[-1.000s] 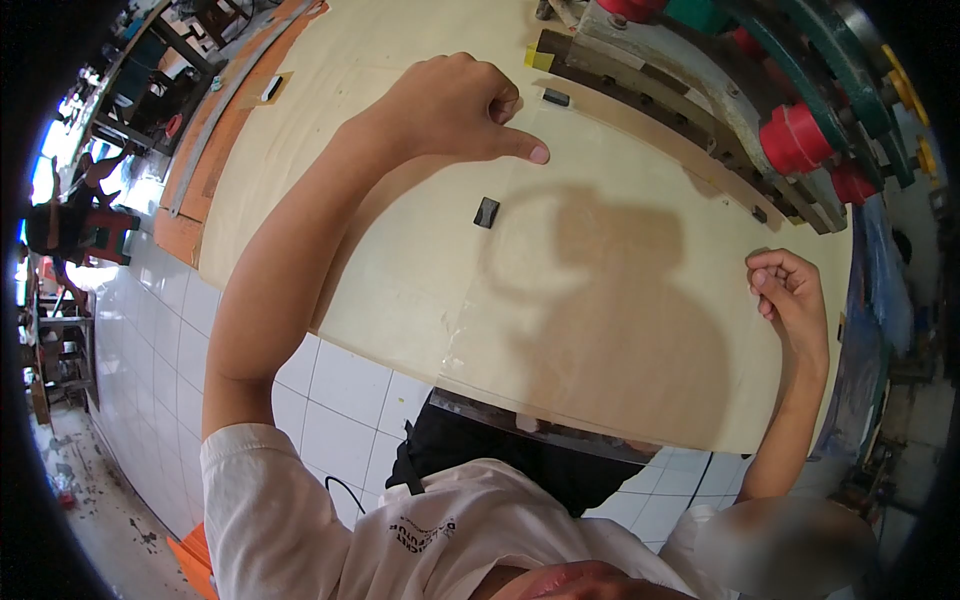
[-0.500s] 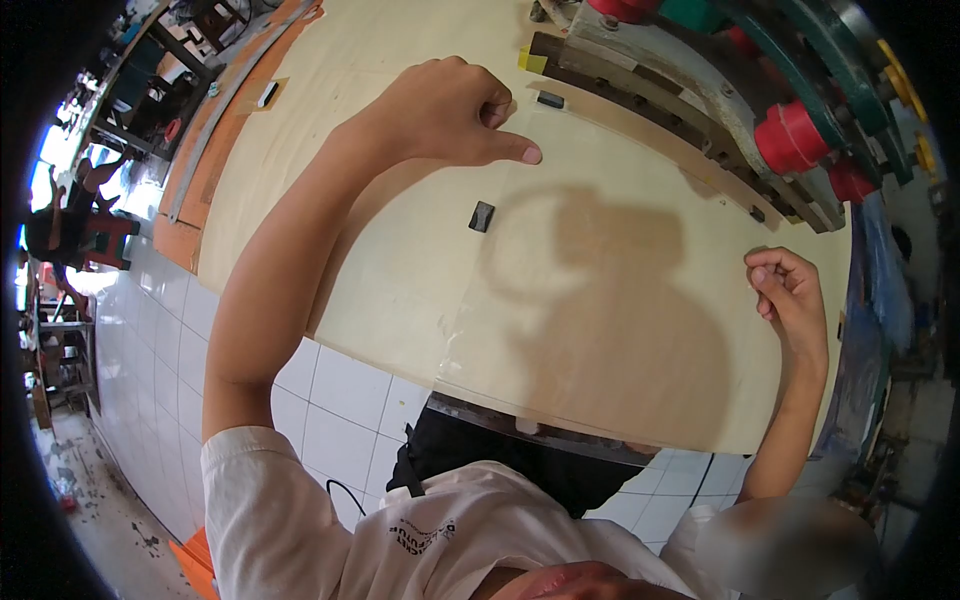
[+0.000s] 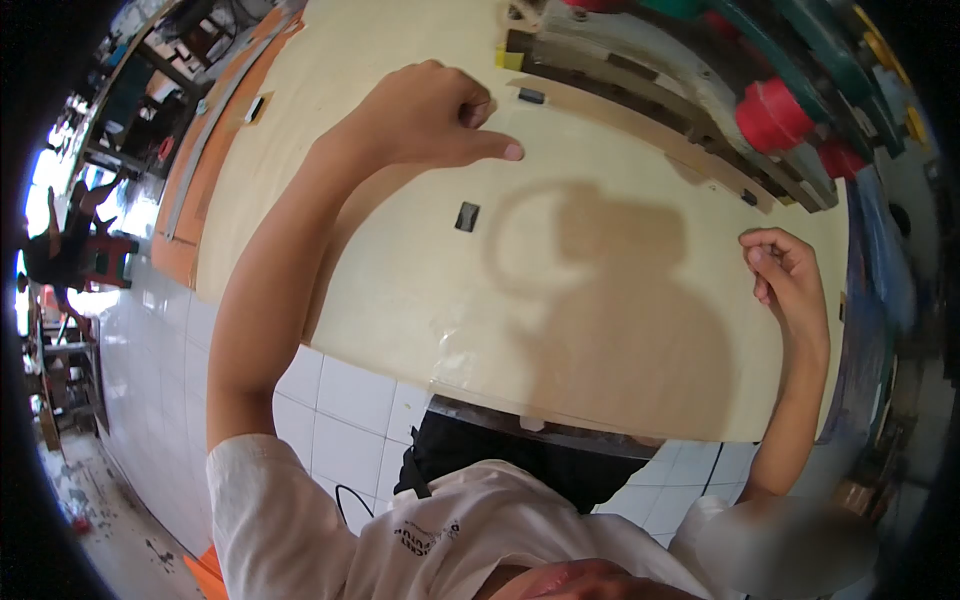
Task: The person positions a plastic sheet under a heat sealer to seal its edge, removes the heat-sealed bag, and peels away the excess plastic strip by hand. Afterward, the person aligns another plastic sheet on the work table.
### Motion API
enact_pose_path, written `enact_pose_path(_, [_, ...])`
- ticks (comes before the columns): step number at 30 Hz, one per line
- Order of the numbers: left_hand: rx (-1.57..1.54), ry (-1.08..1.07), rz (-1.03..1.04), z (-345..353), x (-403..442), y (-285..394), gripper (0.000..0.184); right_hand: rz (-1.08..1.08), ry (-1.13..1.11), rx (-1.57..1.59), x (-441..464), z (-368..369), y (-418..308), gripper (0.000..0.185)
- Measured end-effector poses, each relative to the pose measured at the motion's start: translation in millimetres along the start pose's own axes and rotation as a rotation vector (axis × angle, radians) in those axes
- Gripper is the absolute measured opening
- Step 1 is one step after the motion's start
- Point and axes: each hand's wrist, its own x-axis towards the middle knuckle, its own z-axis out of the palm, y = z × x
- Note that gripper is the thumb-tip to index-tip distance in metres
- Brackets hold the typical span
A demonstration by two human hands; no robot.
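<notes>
My left hand (image 3: pixel 435 112) is at the upper middle of the head view, over a pale yellow sheet (image 3: pixel 390 270). Its fingers are curled under, and its thumb sticks out to the right. I see nothing in it, though the palm side is hidden. Below its thumb lies a small black block (image 3: pixel 467 217). Over the sheet's right side is my right hand (image 3: pixel 785 265), with thumb and fingers drawn together. Whether a small thing sits between them cannot be made out. Another black block (image 3: pixel 531 96) lies near the long bar (image 3: pixel 620 85) of a machine.
Red knobs (image 3: pixel 773 115) and green machine parts hang at the upper right. A metal strip (image 3: pixel 215 125) lies along an orange-brown board at the left. Clear plastic (image 3: pixel 870 270) hangs by the right edge. A tiled floor (image 3: pixel 350 390) shows below the sheet's front edge.
The whole view has shifted slightly, so the sheet and machine appear a little further left and up. Both hands keep nearly the same pose and place over the sheet.
</notes>
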Motion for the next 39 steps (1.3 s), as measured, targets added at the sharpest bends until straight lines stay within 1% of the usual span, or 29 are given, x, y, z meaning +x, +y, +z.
enact_pose_path(3, [-0.024,-0.001,0.085,-0.9,0.8,-6.0,0.063,-0.039,0.05,0.023,-3.0,6.9,-9.1,0.023])
enact_pose_path(4, [-0.081,-0.033,0.09,-4.0,0.2,-5.8,0.059,-0.029,0.072,0.018,-4.3,8.2,-10.4,0.023])
enact_pose_path(5, [-0.09,-0.035,0.111,-5.6,-0.7,-4.3,0.059,-0.041,0.087,0.002,-4.2,9.7,-10.4,0.024])
enact_pose_path(8, [-0.15,-0.12,0.034,-9.3,0.8,-4.1,0.05,-0.04,0.135,-0.033,-6.2,13.4,-11.7,0.026])
enact_pose_path(9, [-0.151,-0.121,0.046,-9.3,2.0,-4.6,0.05,-0.032,0.15,-0.046,-6.6,15.2,-12.3,0.026])
enact_pose_path(11, [-0.162,-0.117,0.061,-9.0,2.0,-4.6,0.041,-0.019,0.185,-0.043,-7.0,19.2,-12.4,0.026])
enact_pose_path(12, [-0.161,-0.121,0.07,-8.1,0.8,-3.7,0.041,-0.031,0.209,-0.066,-7.3,20.2,-11.5,0.025])
enact_pose_path(14, [-0.256,-0.078,0.133,-6.7,-0.8,-1.4,0.036,-0.042,0.244,-0.089,-7.9,21.7,-10.6,0.024])
enact_pose_path(15, [-0.256,-0.079,0.144,-7.7,-0.7,-0.7,0.036,-0.052,0.258,-0.103,-8.3,22.2,-10.4,0.023])
enact_pose_path(17, [-0.295,-0.149,0.118,-9.5,-0.2,-0.5,0.042,-0.061,0.281,-0.118,-7.9,21.5,-7.4,0.022])
enact_pose_path(20, [-0.281,-0.174,0.119,-9.3,0.8,-3.1,0.046,-0.1,0.312,-0.161,-5.3,20.0,-0.6,0.019])
enact_pose_path(27, [-0.312,-0.176,0.104,-10.8,-0.1,1.4,0.046,-0.122,0.284,-0.216,-1.7,18.9,4.5,0.017])
enact_pose_path(30, [-0.274,-0.171,0.127,-11.2,0.7,1.0,0.046,-0.126,0.283,-0.218,-1.0,18.3,4.7,0.017])
enact_pose_path(32, [-0.255,-0.184,0.107,-12.0,0.3,1.2,0.047,-0.131,0.283,-0.216,-1.1,18.5,3.3,0.016])
enact_pose_path(35, [-0.273,-0.188,0.111,-11.9,-0.3,-0.3,0.048,-0.081,0.303,-0.225,-1.9,18.0,0.0,0.019])
enact_pose_path(37, [-0.299,-0.186,0.101,-12.1,-1.7,1.4,0.048,-0.142,0.318,-0.326,-1.5,17.4,2.1,0.021])
enact_pose_path(38, [-0.328,-0.185,0.089,-12.2,-2.2,1.9,0.047,-0.143,0.318,-0.324,-2.8,17.7,0.8,0.021])
enact_pose_path(39, [-0.324,-0.186,0.089,-11.4,-1.9,1.0,0.047,-0.166,0.336,-0.385,-4.9,18.3,-2.2,0.025])
